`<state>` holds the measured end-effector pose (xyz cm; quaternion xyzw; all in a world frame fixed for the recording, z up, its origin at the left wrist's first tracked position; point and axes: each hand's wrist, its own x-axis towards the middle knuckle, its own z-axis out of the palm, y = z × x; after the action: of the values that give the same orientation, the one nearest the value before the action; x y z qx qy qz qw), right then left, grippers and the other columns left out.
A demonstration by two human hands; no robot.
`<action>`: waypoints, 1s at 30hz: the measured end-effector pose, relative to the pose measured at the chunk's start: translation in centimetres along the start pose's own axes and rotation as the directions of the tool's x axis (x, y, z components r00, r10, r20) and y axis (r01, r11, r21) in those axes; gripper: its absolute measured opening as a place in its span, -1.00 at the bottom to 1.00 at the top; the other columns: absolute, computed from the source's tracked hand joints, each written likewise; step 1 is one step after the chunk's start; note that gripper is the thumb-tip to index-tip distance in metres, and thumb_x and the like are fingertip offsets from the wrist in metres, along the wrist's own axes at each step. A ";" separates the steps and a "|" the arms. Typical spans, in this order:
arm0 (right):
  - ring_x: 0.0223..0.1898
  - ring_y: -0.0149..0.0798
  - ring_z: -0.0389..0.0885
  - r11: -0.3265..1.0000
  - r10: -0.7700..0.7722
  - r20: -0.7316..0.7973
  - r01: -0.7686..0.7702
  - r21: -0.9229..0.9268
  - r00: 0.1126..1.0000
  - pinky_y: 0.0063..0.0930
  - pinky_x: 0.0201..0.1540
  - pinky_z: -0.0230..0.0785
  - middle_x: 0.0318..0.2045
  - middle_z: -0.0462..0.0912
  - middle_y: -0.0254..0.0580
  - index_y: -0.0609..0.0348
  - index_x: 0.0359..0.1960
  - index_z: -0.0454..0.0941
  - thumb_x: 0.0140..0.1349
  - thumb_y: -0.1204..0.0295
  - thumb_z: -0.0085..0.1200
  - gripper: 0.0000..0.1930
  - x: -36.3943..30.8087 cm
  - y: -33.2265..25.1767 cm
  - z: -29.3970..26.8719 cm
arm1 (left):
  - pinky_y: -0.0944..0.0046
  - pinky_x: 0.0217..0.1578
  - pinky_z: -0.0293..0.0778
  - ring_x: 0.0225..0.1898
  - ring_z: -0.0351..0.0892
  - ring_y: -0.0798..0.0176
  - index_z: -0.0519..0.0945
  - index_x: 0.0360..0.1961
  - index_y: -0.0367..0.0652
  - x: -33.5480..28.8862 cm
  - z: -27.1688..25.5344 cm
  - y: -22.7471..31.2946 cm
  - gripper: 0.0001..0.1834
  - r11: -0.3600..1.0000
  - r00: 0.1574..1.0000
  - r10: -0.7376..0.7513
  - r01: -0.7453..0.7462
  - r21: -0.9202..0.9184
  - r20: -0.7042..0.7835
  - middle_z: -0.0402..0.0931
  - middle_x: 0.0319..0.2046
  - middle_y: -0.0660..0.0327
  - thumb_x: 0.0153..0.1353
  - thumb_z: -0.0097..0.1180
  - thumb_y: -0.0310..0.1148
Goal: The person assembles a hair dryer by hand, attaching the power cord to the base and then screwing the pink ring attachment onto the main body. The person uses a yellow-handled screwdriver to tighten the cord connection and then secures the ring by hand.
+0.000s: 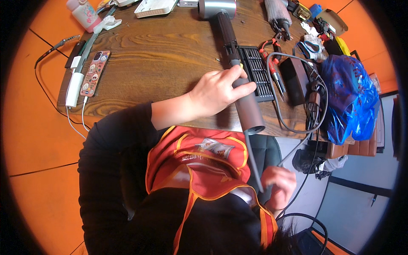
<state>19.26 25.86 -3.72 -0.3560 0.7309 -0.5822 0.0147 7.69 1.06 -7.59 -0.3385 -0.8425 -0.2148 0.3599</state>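
Observation:
A hair dryer (216, 9) lies on the wooden table with its round grey head at the far edge and its dark inner handle bared. My left hand (219, 90) is wrapped round the dark handle sleeve (250, 111), near where it meets the inner handle. From the sleeve's open lower end a grey power cord (254, 163) runs down past the table edge. My right hand (278, 186), smeared by motion, is closed on this cord in front of my apron. Beside the left hand lies a black screwdriver bit case (257, 70).
Right of the case are red-handled pliers (272, 57), a black box (294, 80), looped cord and a blue plastic bag (349, 97). At left lie a phone (96, 73), a white power strip (75, 89) and a pink-and-white bottle (85, 17). A soldering iron (68, 40) hangs past the left edge.

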 end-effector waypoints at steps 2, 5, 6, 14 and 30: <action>-0.53 -0.33 0.49 0.908 0.298 -0.034 -0.272 0.320 0.954 -0.51 -0.49 0.34 -0.53 0.49 -0.16 0.29 -0.35 0.45 0.32 0.11 -0.31 -0.55 0.9 0.3 0.4 | 0.34 -0.50 0.52 -0.45 0.52 0.24 0.53 -0.23 0.02 -0.3 0.0 0.0 -0.71 1.000 0.999 0.022 -0.022 0.004 0.037 0.33 -0.32 0.22 -0.05 0.03 -0.45; -0.23 -0.31 0.52 0.809 0.545 -0.127 -0.479 0.342 0.829 -0.48 -0.30 0.44 -0.24 0.51 -0.08 0.21 0.17 0.12 0.36 0.24 -0.35 -0.57 3.5 1.9 1.9 | 0.30 -0.45 0.55 -0.40 0.55 0.19 0.53 -0.17 -0.02 -0.6 0.1 0.2 -0.62 1.000 0.997 -0.005 0.007 -0.021 0.080 0.37 -0.24 0.17 -0.11 0.12 -0.49; -0.15 -0.28 0.51 0.770 0.566 -0.084 -0.489 0.409 0.820 -0.44 -0.26 0.46 -0.19 0.50 -0.05 0.16 0.27 -0.03 0.36 0.29 -0.34 -0.51 4.3 2.4 2.5 | 0.27 -0.44 0.56 -0.38 0.56 0.17 0.54 -0.17 -0.04 -0.6 0.1 0.3 -0.60 0.999 0.996 -0.029 0.032 -0.038 0.085 0.39 -0.23 0.15 -0.15 0.16 -0.51; -0.65 -0.52 0.34 0.480 0.631 0.109 -0.497 0.723 0.768 -0.73 -0.66 0.15 -0.49 0.44 -0.21 -0.01 0.33 -0.20 0.25 0.60 -0.19 -0.34 5.7 2.6 5.2 | 0.23 -0.05 0.45 -0.05 0.46 0.09 0.22 0.19 -0.10 -1.9 -2.9 3.5 -0.35 0.544 0.717 -0.594 0.692 -0.475 0.364 0.15 0.08 -0.01 0.04 -0.01 -0.73; -0.64 -0.55 0.27 0.946 0.277 -0.230 -0.222 0.238 0.933 -0.70 -0.58 0.12 -0.23 0.43 -0.13 0.21 0.32 -0.38 0.18 0.74 -0.31 -0.29 4.5 -0.1 7.9 | 0.21 -0.33 0.53 -0.40 0.53 0.23 0.41 -0.28 -0.23 1.2 -0.9 4.1 -0.68 -0.750 0.345 -0.512 0.268 -0.605 0.787 0.48 -0.45 0.16 0.24 -0.02 -0.15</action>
<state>19.45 16.76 -4.39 -0.1769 0.7008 -0.6904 0.0298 10.49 3.83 -5.63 0.1101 -0.2925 -0.9325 -0.1809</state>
